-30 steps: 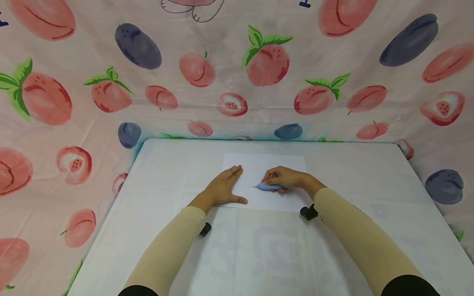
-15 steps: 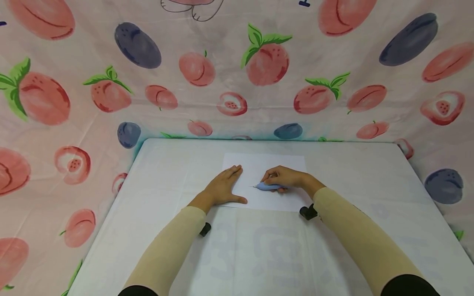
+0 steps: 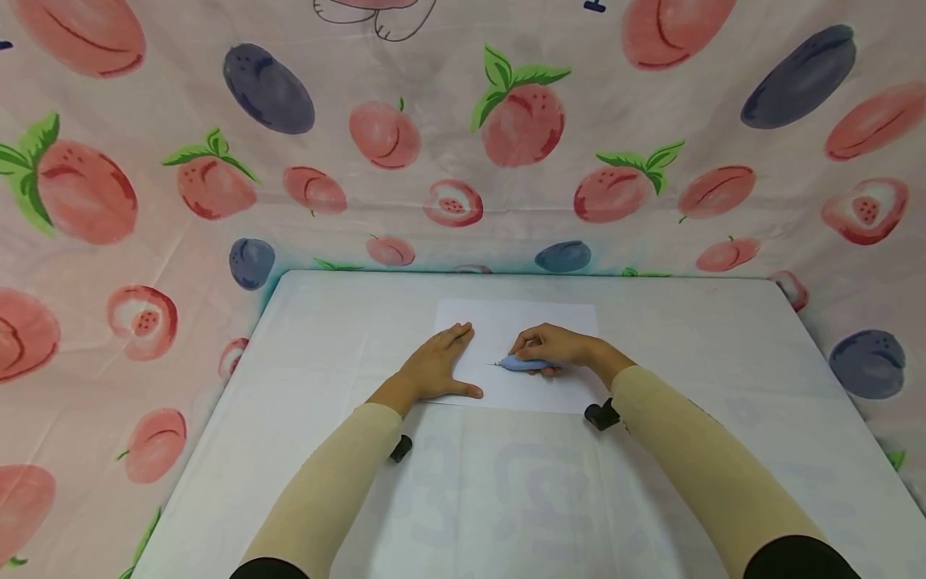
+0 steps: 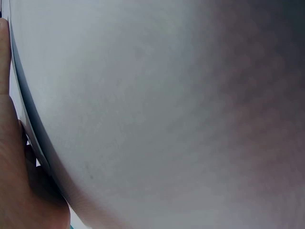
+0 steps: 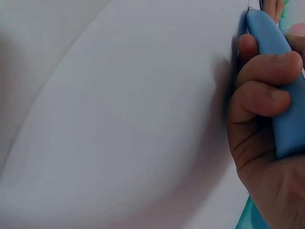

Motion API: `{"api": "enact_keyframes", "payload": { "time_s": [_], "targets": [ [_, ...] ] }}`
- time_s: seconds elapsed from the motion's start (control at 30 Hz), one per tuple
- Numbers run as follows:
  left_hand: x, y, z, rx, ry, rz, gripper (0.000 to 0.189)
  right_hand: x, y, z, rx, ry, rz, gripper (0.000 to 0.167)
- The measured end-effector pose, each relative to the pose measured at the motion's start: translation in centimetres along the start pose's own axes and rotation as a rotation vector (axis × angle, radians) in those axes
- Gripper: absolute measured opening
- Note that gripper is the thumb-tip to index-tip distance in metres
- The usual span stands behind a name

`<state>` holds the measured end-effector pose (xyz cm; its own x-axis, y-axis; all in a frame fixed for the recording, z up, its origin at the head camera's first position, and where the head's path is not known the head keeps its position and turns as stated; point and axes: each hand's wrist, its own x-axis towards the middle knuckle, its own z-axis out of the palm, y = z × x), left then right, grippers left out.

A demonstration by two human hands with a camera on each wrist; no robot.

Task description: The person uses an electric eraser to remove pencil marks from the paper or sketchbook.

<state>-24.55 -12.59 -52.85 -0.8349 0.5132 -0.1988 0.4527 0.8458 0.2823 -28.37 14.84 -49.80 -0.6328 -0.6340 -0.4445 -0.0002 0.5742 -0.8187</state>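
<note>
A sheet of white paper [image 3: 499,322] lies on the white table. My left hand [image 3: 436,366] rests on its left part, fingers extended and thumb spread to the side. In my right hand [image 3: 555,347] I grip a thick-bodied, light blue pen-like tool [image 3: 522,365] with a thin pointed tip. That tip points left toward the gap between my left thumb and fingers, close to the paper; whether it touches cannot be told. The right wrist view shows curled fingers around the blue body [image 5: 288,129]. Only part of my left hand [image 4: 14,162] shows in the left wrist view.
The white-covered table [image 3: 347,322] extends around the paper on all sides. Behind it and at the sides hangs a pink cloth [image 3: 427,72] printed with fruit. Dark wrist devices [image 3: 603,415] sit under both forearms.
</note>
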Motion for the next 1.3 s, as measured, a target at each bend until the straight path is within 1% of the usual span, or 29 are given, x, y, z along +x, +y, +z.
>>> {"api": "enact_keyframes", "payload": {
  "time_s": [0.17, 0.8, 1.1, 1.3],
  "targets": [
    [-0.03, -0.05, 0.0, 0.003, 0.007, 0.0, 0.118, -0.03, -0.1, 0.0, 0.001, -0.003, 0.002, 0.025],
    [-0.02, -0.02, -0.08, 0.018, -0.003, 0.001, 0.118, 0.02, -0.1, 0.0, 0.01, -0.007, 0.0, 0.025],
    [-0.15, 0.14, -0.26, -0.007, -0.006, 0.008, 0.118, 0.06, -0.11, -0.01, 0.008, -0.014, 0.003, 0.025],
    [-0.23, 0.26, -0.36, -0.003, -0.009, 0.003, 0.118, -0.02, -0.21, -0.01, 0.009, -0.015, 0.012, 0.023]
  ]
}}
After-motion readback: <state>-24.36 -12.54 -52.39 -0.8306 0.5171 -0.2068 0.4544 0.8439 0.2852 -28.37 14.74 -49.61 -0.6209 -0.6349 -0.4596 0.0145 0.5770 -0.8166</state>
